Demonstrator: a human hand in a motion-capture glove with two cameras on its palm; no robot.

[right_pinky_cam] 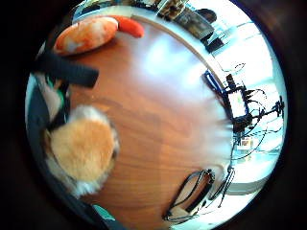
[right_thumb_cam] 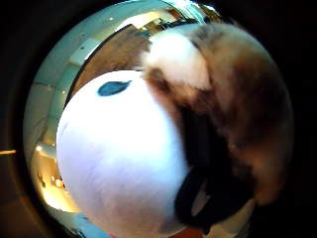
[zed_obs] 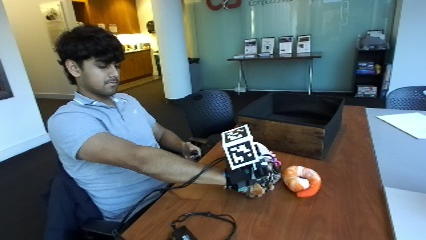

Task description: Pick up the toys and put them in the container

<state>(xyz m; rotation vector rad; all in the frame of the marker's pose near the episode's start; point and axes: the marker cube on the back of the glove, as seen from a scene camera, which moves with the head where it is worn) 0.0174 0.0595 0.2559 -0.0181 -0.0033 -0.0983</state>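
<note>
Bench [zed_obs: 333,200] of dark wood, person seated at its left side, right arm stretched across it. Gloved right hand [zed_obs: 251,176] sits just above the bench surface, fingers curled round a furry toy [zed_obs: 255,190], of which a bit of brown and orange shows under the glove. Little-finger palm view: tan and white fur [right_pinky_cam: 84,151] close against the palm, wood below. Thumb-side palm view: a smooth white rounded part with a dark blue spot [right_thumb_cam: 119,158] beside brown and white fur [right_thumb_cam: 237,99], both very close to the palm. Orange and white plush toy [zed_obs: 301,180] lies on the bench just right of the hand, apart from it. Container [zed_obs: 293,134], a dark open wooden box, stands farther back on the bench, beyond both toys.
</note>
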